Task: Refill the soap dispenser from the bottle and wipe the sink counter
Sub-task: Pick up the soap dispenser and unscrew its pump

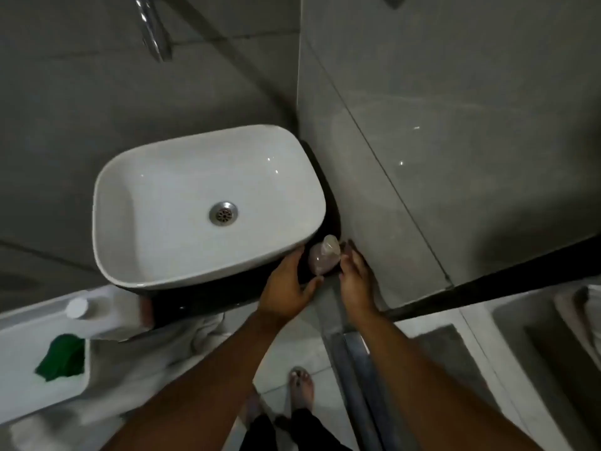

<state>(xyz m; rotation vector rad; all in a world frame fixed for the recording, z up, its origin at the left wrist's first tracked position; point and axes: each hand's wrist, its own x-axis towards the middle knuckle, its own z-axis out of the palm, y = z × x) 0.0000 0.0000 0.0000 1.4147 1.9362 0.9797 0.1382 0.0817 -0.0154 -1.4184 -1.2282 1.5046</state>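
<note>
The soap dispenser, a small translucent pinkish bottle, stands on the black counter in the corner between the white sink basin and the tiled wall. My left hand grips it from the left, with the thumb under its near side. My right hand holds its right side with curled fingertips. The white refill bottle with a white cap lies at the lower left, away from both hands. A green cloth lies on a white surface beside it.
A chrome faucet hangs above the basin, whose drain is bare. A crumpled white cloth hangs at the counter's front edge. A glossy grey wall closes off the right. My feet stand on the tiled floor.
</note>
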